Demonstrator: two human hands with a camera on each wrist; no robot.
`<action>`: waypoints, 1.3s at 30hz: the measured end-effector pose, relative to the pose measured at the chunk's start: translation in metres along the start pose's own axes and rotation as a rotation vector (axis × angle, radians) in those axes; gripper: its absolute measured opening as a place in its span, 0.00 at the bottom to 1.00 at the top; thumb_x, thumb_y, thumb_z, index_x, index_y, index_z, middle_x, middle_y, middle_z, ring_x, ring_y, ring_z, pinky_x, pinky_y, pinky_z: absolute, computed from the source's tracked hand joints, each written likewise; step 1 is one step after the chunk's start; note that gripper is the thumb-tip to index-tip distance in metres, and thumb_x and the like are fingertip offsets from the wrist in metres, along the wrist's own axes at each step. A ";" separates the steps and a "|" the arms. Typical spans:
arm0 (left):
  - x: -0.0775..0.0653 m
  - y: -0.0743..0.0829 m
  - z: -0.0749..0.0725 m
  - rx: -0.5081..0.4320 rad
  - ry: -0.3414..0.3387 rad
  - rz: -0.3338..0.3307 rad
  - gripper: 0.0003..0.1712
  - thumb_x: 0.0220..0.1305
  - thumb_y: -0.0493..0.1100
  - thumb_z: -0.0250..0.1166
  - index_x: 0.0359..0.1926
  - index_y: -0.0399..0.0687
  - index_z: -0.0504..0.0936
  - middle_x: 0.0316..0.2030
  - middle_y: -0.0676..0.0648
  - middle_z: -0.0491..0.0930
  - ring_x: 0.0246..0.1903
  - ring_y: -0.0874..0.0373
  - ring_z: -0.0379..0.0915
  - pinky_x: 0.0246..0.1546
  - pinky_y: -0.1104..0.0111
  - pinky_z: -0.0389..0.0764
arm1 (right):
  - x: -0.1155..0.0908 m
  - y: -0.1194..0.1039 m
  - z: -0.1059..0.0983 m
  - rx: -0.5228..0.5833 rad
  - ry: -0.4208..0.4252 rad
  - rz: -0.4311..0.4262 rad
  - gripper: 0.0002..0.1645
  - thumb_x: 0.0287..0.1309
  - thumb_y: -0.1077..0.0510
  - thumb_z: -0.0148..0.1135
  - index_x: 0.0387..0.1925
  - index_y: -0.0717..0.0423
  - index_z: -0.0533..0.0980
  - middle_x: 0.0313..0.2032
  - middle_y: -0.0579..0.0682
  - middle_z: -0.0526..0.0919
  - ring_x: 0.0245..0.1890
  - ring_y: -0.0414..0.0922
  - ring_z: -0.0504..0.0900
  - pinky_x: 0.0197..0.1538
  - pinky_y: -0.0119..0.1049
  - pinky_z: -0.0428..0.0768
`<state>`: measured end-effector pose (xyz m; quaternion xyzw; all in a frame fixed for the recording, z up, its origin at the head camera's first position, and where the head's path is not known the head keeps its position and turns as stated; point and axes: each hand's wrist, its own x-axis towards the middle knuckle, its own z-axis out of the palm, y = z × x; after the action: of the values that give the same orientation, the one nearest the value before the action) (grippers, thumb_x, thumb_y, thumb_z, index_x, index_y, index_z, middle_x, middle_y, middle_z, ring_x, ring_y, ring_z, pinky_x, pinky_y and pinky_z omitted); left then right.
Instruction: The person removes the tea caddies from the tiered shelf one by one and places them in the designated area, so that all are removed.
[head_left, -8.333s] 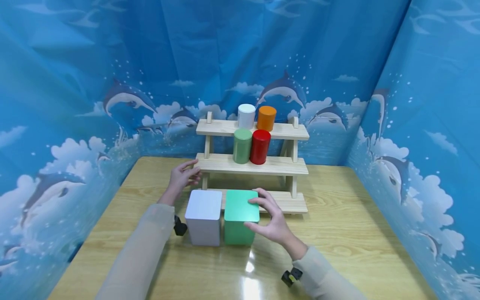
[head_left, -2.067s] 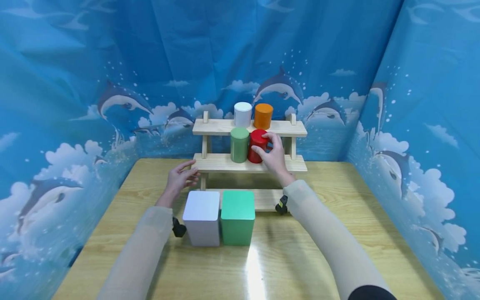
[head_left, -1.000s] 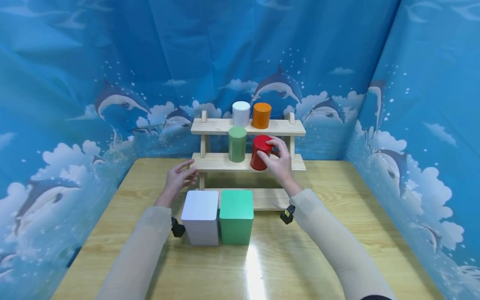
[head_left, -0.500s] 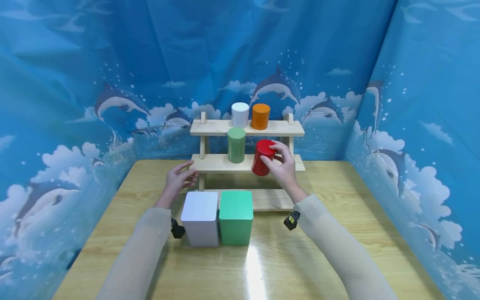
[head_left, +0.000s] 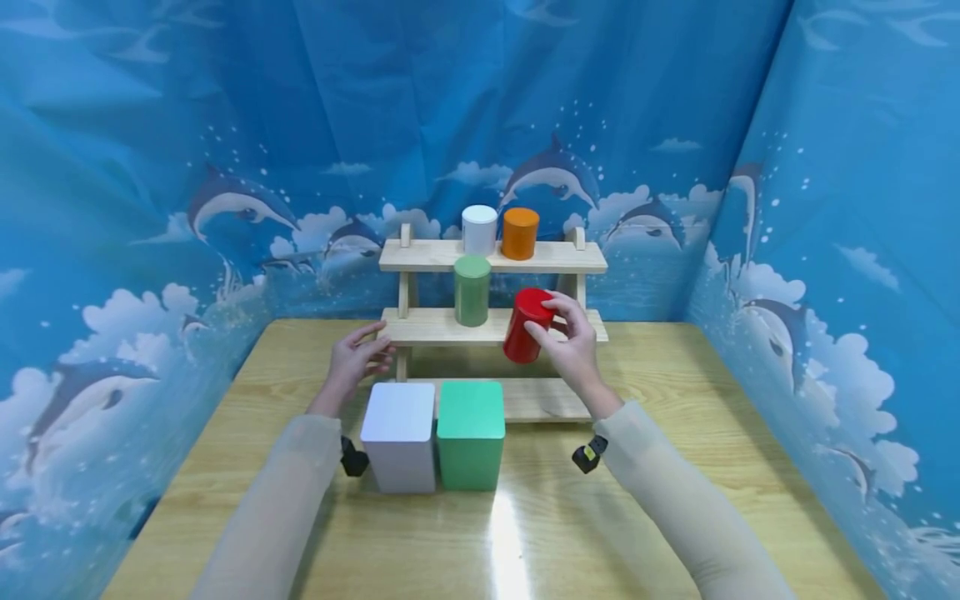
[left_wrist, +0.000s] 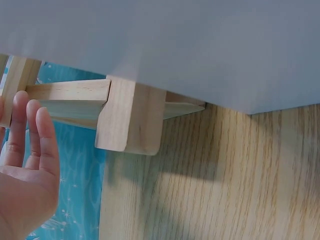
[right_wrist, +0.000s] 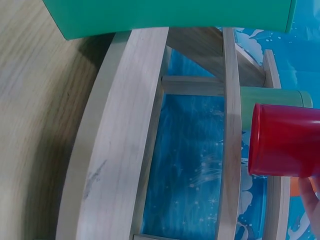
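My right hand (head_left: 573, 342) grips a red cylindrical can (head_left: 527, 327), thumb on the near side and fingers at its top and far side. The can is tilted, held in front of the middle shelf (head_left: 427, 327) of a wooden stand. In the right wrist view the can (right_wrist: 285, 140) overlaps a light green can (right_wrist: 272, 100), with only a bit of my fingers showing. My left hand (head_left: 356, 362) is at the left end of that shelf, a fingertip right at its edge. The left wrist view shows these fingers (left_wrist: 47, 135) fairly straight beside the wood.
On the middle shelf stands the light green can (head_left: 472, 292). A white can (head_left: 479, 231) and an orange can (head_left: 520, 234) stand on the top shelf (head_left: 570, 257). A white box (head_left: 401, 450) and a green box (head_left: 471, 450) stand before the stand on the wooden table (head_left: 420, 550).
My right hand has gone from the green box to the red can, then drawn it off the middle shelf, forward and a little right, tilting it. My left hand has stayed at the shelf end.
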<state>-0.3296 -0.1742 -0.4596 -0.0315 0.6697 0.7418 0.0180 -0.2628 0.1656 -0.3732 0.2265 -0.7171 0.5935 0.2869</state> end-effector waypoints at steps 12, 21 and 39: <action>0.002 0.001 0.000 -0.010 0.003 0.000 0.29 0.59 0.45 0.66 0.62 0.47 0.71 0.27 0.51 0.83 0.25 0.60 0.79 0.38 0.57 0.82 | -0.013 -0.003 -0.007 0.028 -0.015 -0.036 0.21 0.47 0.76 0.64 0.46 0.74 0.70 0.55 0.66 0.71 0.50 0.50 0.74 0.46 0.36 0.80; 0.004 0.000 0.001 0.020 0.004 -0.001 0.31 0.58 0.48 0.67 0.62 0.50 0.71 0.28 0.52 0.83 0.26 0.60 0.80 0.42 0.53 0.80 | -0.024 -0.008 -0.015 0.036 -0.049 -0.038 0.24 0.46 0.76 0.65 0.47 0.74 0.69 0.54 0.69 0.69 0.52 0.56 0.71 0.47 0.34 0.79; 0.000 -0.001 0.001 -0.008 0.008 -0.010 0.29 0.60 0.45 0.65 0.62 0.49 0.71 0.27 0.52 0.83 0.25 0.60 0.80 0.37 0.58 0.82 | -0.051 -0.011 -0.025 0.011 -0.066 -0.002 0.22 0.45 0.78 0.64 0.45 0.73 0.72 0.54 0.67 0.71 0.51 0.51 0.73 0.47 0.31 0.79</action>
<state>-0.3298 -0.1736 -0.4605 -0.0379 0.6665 0.7443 0.0191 -0.2139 0.1876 -0.3967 0.2481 -0.7226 0.5893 0.2627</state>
